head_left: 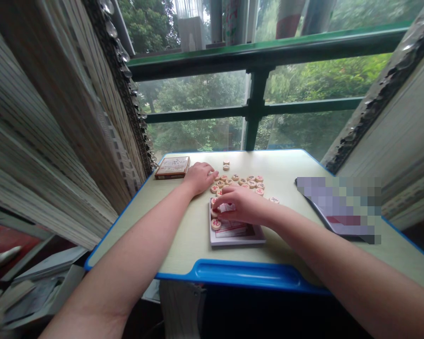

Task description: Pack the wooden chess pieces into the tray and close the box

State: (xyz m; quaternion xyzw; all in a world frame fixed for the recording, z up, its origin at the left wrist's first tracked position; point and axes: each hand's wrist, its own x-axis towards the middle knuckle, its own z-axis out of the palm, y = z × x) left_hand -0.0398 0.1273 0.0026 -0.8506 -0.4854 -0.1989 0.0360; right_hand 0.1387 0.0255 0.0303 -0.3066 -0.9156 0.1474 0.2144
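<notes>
Hands on the table [183, 235], both of them busy with a scatter of round wooden game discs [249, 181] lying in the middle, toward the far edge by the window [198, 99]. Left hand [199, 176] lies palm down at the left fringe of that scatter, fingers loosely bent over a disc or two; whether it actually grips one, I cannot tell. Right hand [242, 205] is nearer the front edge, hunched over a shallow grey box [233, 241], fingers curled down onto what lies inside, and I cannot say whether they pinch a disc or only press on it. One disc [216, 224] sits plainly in the box's left side, just beside those fingers. A brown lid [172, 167] rests at the far left corner, a stacked pair [226, 164] stands apart behind the scatter, and a flat blurred thing [339, 207] lies along the right edge. My read: discs are being laid into the box, and doing that well means setting each one flat and snug against its neighbour, filling from the left wall across so none rides up on another. The left hand would serve best by nudging discs toward the box, and the lone disc [274, 200] out to the right is easy to overlook.
</notes>
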